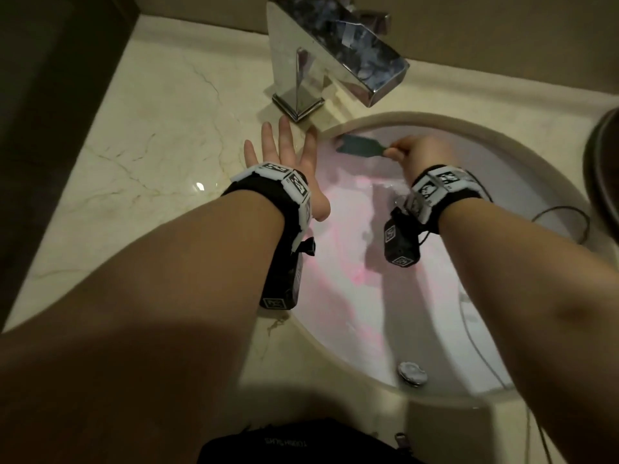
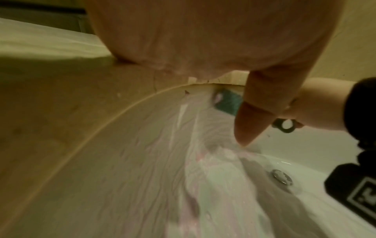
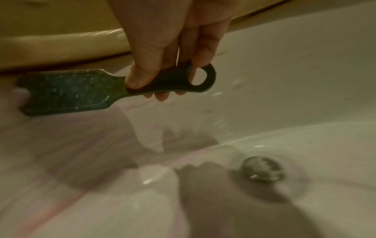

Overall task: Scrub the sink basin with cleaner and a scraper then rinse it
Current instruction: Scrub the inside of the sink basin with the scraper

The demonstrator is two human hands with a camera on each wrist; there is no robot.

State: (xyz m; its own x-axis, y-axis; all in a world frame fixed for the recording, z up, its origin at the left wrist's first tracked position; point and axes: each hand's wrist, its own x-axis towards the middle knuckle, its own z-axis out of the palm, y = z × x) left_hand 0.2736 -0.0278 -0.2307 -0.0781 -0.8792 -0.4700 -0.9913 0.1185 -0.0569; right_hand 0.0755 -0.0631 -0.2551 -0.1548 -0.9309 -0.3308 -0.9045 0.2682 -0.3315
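Observation:
The white oval sink basin [image 1: 522, 249] is streaked with pink cleaner [image 1: 338, 229]. My right hand [image 1: 418, 154] grips the handle of a flat dark green scraper [image 1: 360, 146], whose blade lies against the far wall of the basin just under the rim. In the right wrist view the scraper [image 3: 67, 92] is wet, with thumb and fingers curled round its handle. My left hand [image 1: 281, 145] lies flat, fingers spread, on the marble counter [image 1: 140, 155] at the basin's left rim. The left wrist view shows the left hand [image 2: 203, 40], its thumb over the basin, and the scraper [image 2: 226, 101] beyond.
A square chrome faucet [image 1: 335, 51] stands behind the basin, its spout over the far rim. The drain stopper [image 1: 412, 372] sits near the front of the basin. A dark round object [image 1: 603, 162] is at the right edge. A thin cable [image 1: 569, 219] crosses the basin's right side.

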